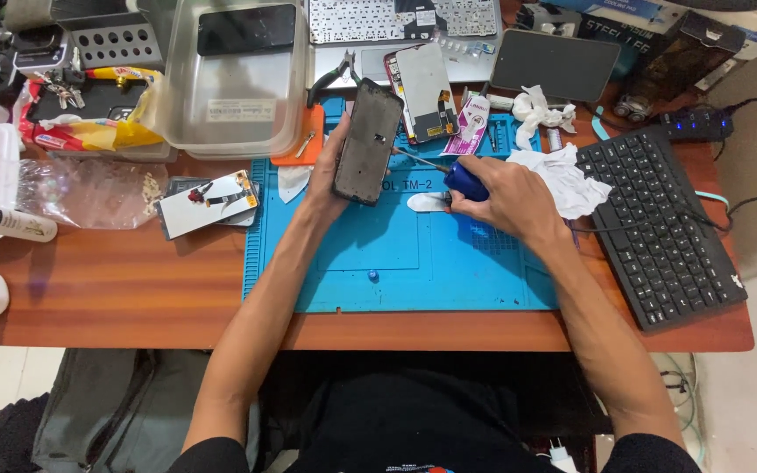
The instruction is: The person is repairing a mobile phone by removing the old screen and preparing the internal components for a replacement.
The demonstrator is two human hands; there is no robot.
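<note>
Left hand (324, 180) grips phone (368, 142) upright over mat (396, 254); right hand (505, 197) clamps screwdriver (459, 178), tip seemingly touching phone.

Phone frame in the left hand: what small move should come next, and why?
Probably ease the screwdriver tip a little further left to seat on the phone frame. The left hand holds the frame tilted above the blue mat, and the right hand already aims the thin shaft at its edge.
</note>
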